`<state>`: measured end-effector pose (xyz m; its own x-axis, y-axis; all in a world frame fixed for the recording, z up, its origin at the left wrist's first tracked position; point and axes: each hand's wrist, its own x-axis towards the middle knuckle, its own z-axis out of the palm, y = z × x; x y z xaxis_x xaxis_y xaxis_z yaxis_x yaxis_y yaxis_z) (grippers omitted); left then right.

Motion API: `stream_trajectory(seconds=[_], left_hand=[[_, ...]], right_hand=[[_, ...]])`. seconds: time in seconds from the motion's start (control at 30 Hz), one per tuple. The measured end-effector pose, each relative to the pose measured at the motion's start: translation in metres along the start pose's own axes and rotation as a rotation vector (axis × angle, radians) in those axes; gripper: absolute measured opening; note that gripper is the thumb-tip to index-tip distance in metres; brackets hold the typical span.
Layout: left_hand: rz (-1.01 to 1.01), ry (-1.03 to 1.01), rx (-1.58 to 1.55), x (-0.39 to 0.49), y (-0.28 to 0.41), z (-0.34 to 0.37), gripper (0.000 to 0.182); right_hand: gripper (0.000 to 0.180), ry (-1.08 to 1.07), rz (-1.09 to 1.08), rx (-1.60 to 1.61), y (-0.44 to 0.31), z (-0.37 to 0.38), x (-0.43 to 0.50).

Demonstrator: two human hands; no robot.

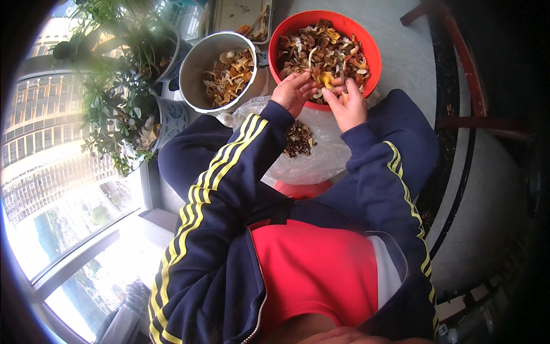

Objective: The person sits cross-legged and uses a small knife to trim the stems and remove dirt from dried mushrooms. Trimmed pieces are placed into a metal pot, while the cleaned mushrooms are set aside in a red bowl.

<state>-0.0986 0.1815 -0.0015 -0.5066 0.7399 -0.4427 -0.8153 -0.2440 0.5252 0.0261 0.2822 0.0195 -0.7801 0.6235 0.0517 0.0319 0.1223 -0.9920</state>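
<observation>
A red plastic basin [375, 56] full of brown, yellow and whitish mushrooms [328, 47] stands before me. Over its near rim, my left hand [294, 92] has its fingers bent, close to a pale mushroom stem; whether it grips anything is unclear. My right hand [347, 103] is shut on a small knife [343, 81], its blade pointing away over the mushrooms. To the left, a metal pot [189, 81] holds more mushrooms [230, 77]. Between my legs, below the hands, dark scraps [299, 139] lie in a clear plastic bag [328, 161].
Potted plants [129, 103] in blue-and-white pots [172, 116] stand at the left by a window [47, 129]. Behind the metal pot is a shallow tray [234, 17] with some pieces in it. Red wooden furniture legs [468, 73] stand at the right. Something red [303, 189] shows beneath the bag.
</observation>
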Motion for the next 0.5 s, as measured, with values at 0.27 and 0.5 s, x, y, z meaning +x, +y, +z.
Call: stream_trajectory(seconds=[0.27, 0.5], left_hand=[[0.060, 0.028, 0.088, -0.003, -0.003, -0.009, 0.010], [0.167, 0.046, 0.169, -0.009, -0.003, -0.012, 0.007]], right_hand=[[0.013, 0.165, -0.057, -0.060, -0.004, 0.007, 0.005], [0.010, 0.140, -0.020, -0.112, -0.005, 0.008, 0.005]])
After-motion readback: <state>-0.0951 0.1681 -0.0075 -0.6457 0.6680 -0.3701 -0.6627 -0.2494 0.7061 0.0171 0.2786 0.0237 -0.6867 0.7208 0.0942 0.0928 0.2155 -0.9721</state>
